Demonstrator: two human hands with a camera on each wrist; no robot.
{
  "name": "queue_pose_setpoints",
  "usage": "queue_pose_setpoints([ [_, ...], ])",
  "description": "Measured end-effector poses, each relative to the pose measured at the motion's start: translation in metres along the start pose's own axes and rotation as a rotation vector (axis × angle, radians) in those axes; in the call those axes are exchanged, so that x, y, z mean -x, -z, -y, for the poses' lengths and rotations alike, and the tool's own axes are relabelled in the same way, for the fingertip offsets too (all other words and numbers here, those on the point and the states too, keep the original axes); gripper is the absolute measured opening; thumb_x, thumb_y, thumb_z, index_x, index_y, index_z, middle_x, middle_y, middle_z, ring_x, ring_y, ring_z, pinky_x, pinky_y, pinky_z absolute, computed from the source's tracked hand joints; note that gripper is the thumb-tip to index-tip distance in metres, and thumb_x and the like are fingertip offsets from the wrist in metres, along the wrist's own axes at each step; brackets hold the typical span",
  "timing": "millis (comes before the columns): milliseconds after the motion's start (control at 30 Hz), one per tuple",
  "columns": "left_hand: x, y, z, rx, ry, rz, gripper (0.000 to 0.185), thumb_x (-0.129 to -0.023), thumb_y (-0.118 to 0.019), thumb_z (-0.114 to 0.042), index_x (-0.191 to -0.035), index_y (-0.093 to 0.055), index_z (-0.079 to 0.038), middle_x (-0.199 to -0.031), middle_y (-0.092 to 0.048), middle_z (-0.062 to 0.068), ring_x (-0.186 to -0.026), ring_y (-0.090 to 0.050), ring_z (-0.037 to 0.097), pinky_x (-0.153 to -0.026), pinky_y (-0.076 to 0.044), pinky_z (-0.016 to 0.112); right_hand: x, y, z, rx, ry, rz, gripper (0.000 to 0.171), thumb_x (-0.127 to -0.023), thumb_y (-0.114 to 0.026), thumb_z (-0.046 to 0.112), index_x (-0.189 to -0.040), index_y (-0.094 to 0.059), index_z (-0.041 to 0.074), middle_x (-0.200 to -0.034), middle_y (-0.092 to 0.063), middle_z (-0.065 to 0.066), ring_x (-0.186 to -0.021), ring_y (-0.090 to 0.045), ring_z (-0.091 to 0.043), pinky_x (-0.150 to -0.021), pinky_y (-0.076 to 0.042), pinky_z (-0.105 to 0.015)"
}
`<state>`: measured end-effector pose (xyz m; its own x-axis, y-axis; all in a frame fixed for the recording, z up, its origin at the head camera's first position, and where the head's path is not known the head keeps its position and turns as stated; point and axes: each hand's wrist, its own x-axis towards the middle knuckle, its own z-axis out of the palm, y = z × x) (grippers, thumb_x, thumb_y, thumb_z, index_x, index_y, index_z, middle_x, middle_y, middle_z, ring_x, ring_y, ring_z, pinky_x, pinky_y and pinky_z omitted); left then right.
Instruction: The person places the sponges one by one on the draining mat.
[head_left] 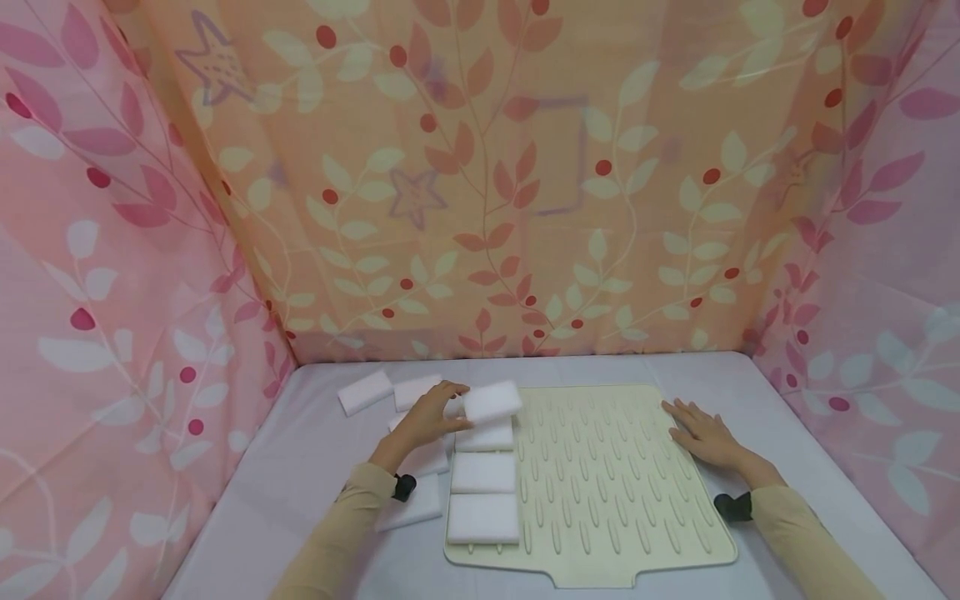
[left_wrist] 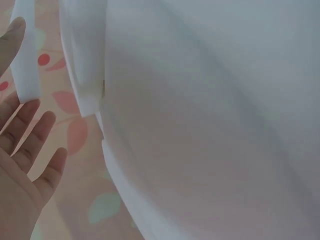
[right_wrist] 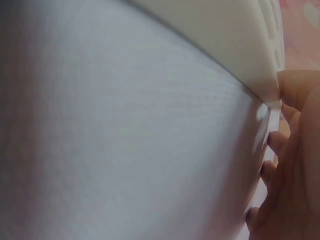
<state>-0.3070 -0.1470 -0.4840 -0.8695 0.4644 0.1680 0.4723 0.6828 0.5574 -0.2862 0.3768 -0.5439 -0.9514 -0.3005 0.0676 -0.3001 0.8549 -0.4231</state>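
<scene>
My left hand (head_left: 426, 418) pinches a white sponge block (head_left: 492, 402) between thumb and fingers, over the back left corner of a cream ridged mat (head_left: 600, 475). In the left wrist view the same sponge block (left_wrist: 26, 65) stands on edge between thumb and fingertips, the other fingers spread. Below it, white sponge blocks (head_left: 483, 518) lie in a column along the mat's left side. My right hand (head_left: 705, 435) rests at the mat's right edge with its fingers extended. The right wrist view shows the thumb and fingers along the mat's rim (right_wrist: 215, 35).
Several loose white sponge blocks lie left of the mat, one at the back (head_left: 365, 392) and one nearer the front (head_left: 416, 503), some partly behind my left hand. A white-covered table (head_left: 300, 467) carries everything. Patterned cloth (head_left: 480, 183) encloses the back and both sides.
</scene>
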Motion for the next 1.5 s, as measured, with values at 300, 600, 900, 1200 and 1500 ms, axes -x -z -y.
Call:
queue_pose_setpoints([
  [300, -0.019, -0.011, -0.009, -0.079, -0.074, 0.035, 0.068, -0.078, -0.070, -0.045, -0.133, -0.047, -0.013, -0.124, -0.051, 0.003, -0.113, -0.050, 0.024, -0.094, -0.038, 0.047, 0.001, 0.002, 0.004, 0.002, 0.009, -0.006, 0.057, -0.095, -0.048, 0.034, -0.141, -0.034, 0.005, -0.144, -0.026, -0.031, -0.130, -0.017, -0.055, -0.095, -0.005, -0.074],
  [600, -0.043, -0.024, -0.023, -0.212, -0.159, 0.052, 0.067, -0.078, -0.070, -0.047, -0.131, -0.049, -0.013, -0.122, -0.053, 0.003, -0.114, -0.049, 0.022, -0.092, -0.042, 0.045, 0.002, -0.003, 0.000, -0.014, 0.061, -0.063, 0.055, -0.094, -0.050, 0.031, -0.142, -0.034, 0.011, -0.140, -0.029, -0.034, -0.126, -0.019, -0.058, -0.092, -0.006, -0.076],
  [900, -0.060, -0.033, -0.043, -0.299, -0.165, 0.086, 0.063, -0.079, -0.070, -0.044, -0.131, -0.050, -0.015, -0.122, -0.053, 0.002, -0.112, -0.050, 0.023, -0.091, -0.043, 0.045, 0.002, 0.005, 0.010, -0.008, 0.004, -0.001, 0.057, -0.095, -0.049, 0.033, -0.141, -0.035, 0.003, -0.144, -0.026, -0.031, -0.130, -0.017, -0.056, -0.095, -0.005, -0.074],
  [1200, -0.074, -0.045, -0.048, -0.373, -0.122, 0.113, 0.063, -0.079, -0.068, -0.048, -0.131, -0.050, -0.018, -0.124, -0.054, -0.001, -0.114, -0.048, 0.022, -0.092, -0.041, 0.045, 0.001, 0.000, 0.004, -0.012, 0.018, -0.014, 0.057, -0.095, -0.048, 0.034, -0.142, -0.033, 0.006, -0.144, -0.025, -0.032, -0.129, -0.017, -0.056, -0.095, -0.005, -0.074],
  [1500, -0.081, -0.055, -0.050, -0.432, -0.071, 0.163, 0.063, -0.077, -0.067, -0.053, -0.129, -0.051, -0.020, -0.128, -0.052, -0.001, -0.119, -0.045, 0.021, -0.095, -0.039, 0.045, 0.002, 0.001, 0.002, -0.032, 0.026, -0.035, 0.056, -0.094, -0.050, 0.032, -0.141, -0.035, 0.006, -0.142, -0.027, -0.033, -0.129, -0.017, -0.056, -0.095, -0.004, -0.074],
])
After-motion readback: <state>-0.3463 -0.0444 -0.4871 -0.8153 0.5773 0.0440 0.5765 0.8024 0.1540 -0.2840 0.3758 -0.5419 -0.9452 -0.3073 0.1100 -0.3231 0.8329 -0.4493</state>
